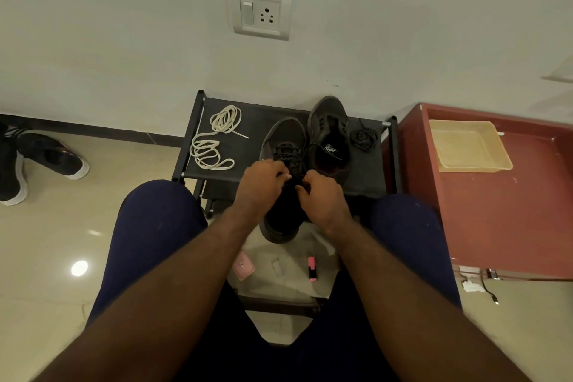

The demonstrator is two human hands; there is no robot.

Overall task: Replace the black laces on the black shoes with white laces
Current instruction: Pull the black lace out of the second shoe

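Head view: white tongue label (330,149) on far shoe (328,119) unreadable.

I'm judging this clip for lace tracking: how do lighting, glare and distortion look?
Head view: dim, soft indoor light; the black laces barely separate from the dark shoe by the left hand and right hand; white laces contrast sharply with the black rack; lamp glare spots the glossy floor; wide-angle distortion curves the skirting.

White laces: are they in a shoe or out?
Out: the white flat laces lie coiled on the black fabric rack, left of the black shoes.
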